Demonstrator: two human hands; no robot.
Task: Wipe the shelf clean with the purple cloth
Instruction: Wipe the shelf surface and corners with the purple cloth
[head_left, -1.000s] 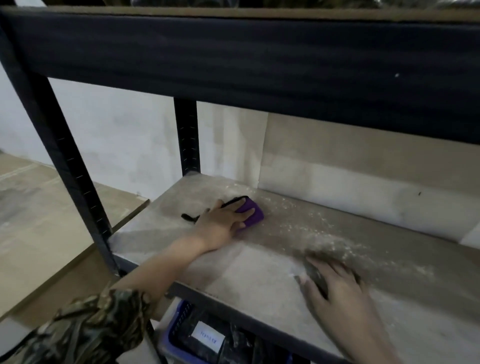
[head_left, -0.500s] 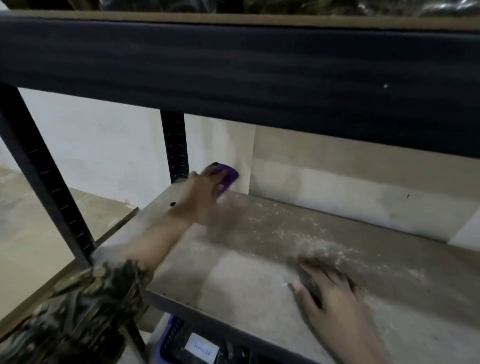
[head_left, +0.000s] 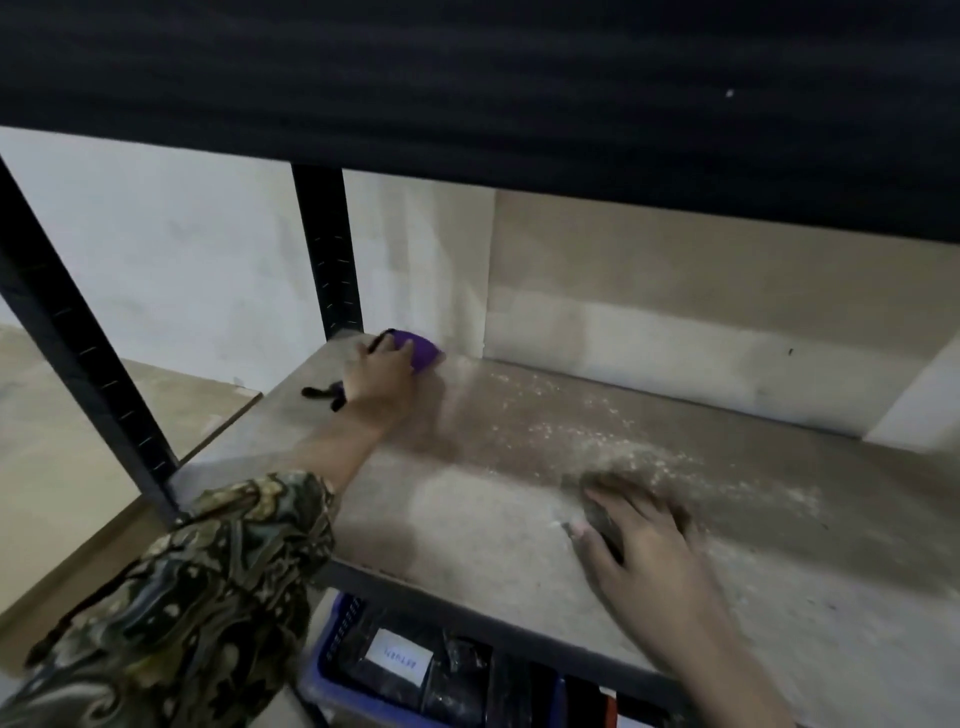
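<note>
Left hand (head_left: 382, 376): fingers pressed over small purple cloth (head_left: 420, 349), grasping it.
Cloth position: back left corner of dusty grey board shelf (head_left: 467, 514), beside black metal upright (head_left: 327, 249).
Right hand (head_left: 641, 545): released, flat on shelf near pale dust scatter (head_left: 623, 441).

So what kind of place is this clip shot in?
Probably a storeroom or warehouse corner: a metal rack with a slotted black upright, a dusty board shelf, and a blue storage crate on the level below.

2 hands (head_left: 378, 375), 1 cloth (head_left: 420, 349), 1 shelf (head_left: 493, 525), 1 basket (head_left: 332, 670).
</note>
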